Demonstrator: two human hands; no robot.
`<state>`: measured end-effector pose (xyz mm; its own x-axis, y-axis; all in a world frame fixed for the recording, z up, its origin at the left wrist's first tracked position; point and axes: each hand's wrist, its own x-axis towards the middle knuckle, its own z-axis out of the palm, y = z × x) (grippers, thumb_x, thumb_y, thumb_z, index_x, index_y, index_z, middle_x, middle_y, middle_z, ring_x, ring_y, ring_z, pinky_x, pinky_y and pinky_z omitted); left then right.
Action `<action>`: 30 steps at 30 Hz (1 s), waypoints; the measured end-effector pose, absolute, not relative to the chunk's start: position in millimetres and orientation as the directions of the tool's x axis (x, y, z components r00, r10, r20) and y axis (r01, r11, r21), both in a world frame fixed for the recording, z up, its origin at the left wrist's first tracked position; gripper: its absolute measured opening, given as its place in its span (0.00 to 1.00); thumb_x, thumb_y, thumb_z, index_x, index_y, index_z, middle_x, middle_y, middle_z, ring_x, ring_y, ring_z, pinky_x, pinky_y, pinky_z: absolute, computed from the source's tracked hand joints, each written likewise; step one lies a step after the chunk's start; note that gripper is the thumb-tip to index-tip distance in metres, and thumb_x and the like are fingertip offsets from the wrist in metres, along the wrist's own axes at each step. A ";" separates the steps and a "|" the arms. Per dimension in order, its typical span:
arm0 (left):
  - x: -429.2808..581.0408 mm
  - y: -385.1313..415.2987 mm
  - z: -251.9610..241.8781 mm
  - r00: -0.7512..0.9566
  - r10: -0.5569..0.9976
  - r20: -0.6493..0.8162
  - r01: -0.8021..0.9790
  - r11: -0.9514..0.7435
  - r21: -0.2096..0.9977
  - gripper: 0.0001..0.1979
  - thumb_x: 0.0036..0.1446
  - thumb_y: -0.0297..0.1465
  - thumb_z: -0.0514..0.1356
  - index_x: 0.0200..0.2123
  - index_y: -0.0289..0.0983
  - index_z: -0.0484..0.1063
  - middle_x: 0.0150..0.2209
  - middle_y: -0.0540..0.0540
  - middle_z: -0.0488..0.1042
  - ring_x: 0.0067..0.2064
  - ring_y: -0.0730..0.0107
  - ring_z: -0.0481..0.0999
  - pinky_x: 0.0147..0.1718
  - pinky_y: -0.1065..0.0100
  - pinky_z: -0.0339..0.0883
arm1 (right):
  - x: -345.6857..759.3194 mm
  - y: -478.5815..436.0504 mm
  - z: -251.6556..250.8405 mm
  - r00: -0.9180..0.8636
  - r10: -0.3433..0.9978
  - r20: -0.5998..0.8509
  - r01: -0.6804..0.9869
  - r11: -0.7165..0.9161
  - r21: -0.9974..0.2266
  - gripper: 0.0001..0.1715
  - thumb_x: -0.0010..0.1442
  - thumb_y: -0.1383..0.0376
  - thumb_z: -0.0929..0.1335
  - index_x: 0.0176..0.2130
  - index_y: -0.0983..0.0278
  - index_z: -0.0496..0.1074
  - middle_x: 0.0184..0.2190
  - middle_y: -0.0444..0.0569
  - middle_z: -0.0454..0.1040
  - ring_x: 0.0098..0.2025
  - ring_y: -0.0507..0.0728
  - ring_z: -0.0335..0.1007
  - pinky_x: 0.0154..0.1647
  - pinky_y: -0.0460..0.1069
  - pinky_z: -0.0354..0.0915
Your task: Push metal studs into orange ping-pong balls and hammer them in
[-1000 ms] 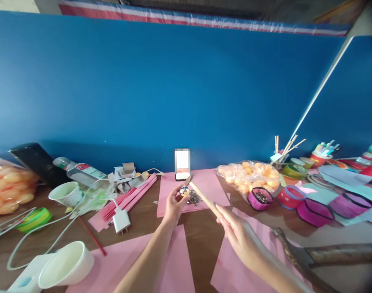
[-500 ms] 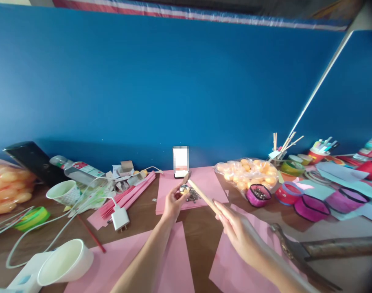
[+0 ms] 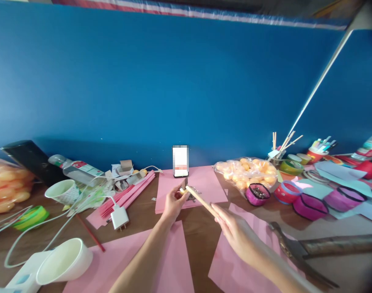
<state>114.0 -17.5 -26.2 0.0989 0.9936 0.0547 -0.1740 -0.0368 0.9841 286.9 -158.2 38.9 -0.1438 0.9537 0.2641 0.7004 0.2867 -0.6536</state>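
My left hand (image 3: 173, 201) is closed over the pink sheets at the centre, its fingertips pinching a small yellowish and shiny object (image 3: 182, 190), partly hidden. A dark, flat piece (image 3: 186, 182) sticks up beside those fingers. In my right hand (image 3: 231, 224) is a pale wooden stick (image 3: 202, 201), its far end touching or very near the small object. Small metal bits (image 3: 192, 194) lie in a pile on the pink paper (image 3: 210, 183) just beyond. A phone (image 3: 180, 162) stands upright against the blue wall behind the pile.
A bag of orange balls (image 3: 250, 171) and a purple bowl of metal bits (image 3: 257, 194) stand right of centre. A hammer (image 3: 332, 247) lies at the right. A white cup (image 3: 65, 260), charger (image 3: 119, 217) and cables are on the left.
The stick's far end has moved slightly left and down onto or near the small object in my left fingers. The dark piece there now stands more upright.
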 end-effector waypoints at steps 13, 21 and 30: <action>112.7 -15.4 -30.2 0.101 0.994 0.049 -0.188 -0.029 0.982 0.24 0.42 0.36 0.65 0.43 0.32 0.71 0.26 0.48 0.74 0.26 0.75 0.70 0.24 0.75 0.62 | 287.4 -156.2 36.4 -0.090 0.960 0.267 0.693 0.253 -0.676 0.22 0.63 0.66 0.55 0.57 0.60 0.57 0.41 0.52 0.73 0.39 0.56 0.72 0.41 0.51 0.69; 111.6 -15.1 -32.4 0.119 0.991 0.066 -0.228 -0.037 0.973 0.24 0.41 0.35 0.65 0.43 0.33 0.72 0.31 0.45 0.76 0.30 0.71 0.73 0.27 0.73 0.64 | 288.4 -155.6 33.7 -0.022 0.986 0.165 0.646 0.140 -0.750 0.23 0.63 0.63 0.55 0.56 0.62 0.59 0.38 0.53 0.73 0.31 0.54 0.70 0.33 0.48 0.68; 111.3 -12.5 -36.1 0.122 0.991 0.061 -0.291 -0.023 0.956 0.26 0.41 0.35 0.65 0.46 0.34 0.69 0.36 0.44 0.76 0.34 0.69 0.74 0.32 0.70 0.66 | 293.8 -149.7 32.7 0.003 0.993 0.117 0.651 0.087 -0.754 0.23 0.64 0.60 0.54 0.56 0.60 0.58 0.37 0.50 0.73 0.25 0.51 0.69 0.30 0.48 0.68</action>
